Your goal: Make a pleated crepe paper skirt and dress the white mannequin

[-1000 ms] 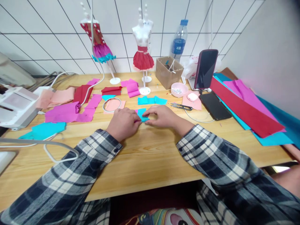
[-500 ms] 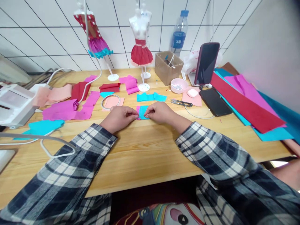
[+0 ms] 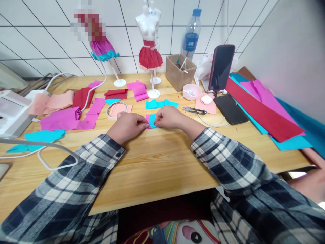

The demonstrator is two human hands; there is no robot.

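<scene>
My left hand (image 3: 128, 126) and my right hand (image 3: 169, 117) meet at the middle of the wooden table (image 3: 157, 162). Both pinch a small piece of teal paper (image 3: 152, 120) with a pink edge, which lies flat on the wood between the fingertips. Both hands have their fingers closed on it. Just behind it lies another teal paper cut-out (image 3: 160, 104), and a pair of thread snips (image 3: 194, 110) rests to the right of my right hand.
Pink, magenta and red paper pieces (image 3: 71, 117) spread on the left by a white machine (image 3: 12, 112) and cable (image 3: 50, 159). Two dressed mini mannequins (image 3: 149, 51), a cardboard box (image 3: 180, 73), bottle (image 3: 190, 40), bead dish (image 3: 191, 92), two phones (image 3: 230, 108) and long paper sheets (image 3: 264, 113) stand behind and right.
My right hand's fingers have curled from lying flat over the teal piece into a pinch on its edge. The view has shifted slightly, so the hands appear higher.
</scene>
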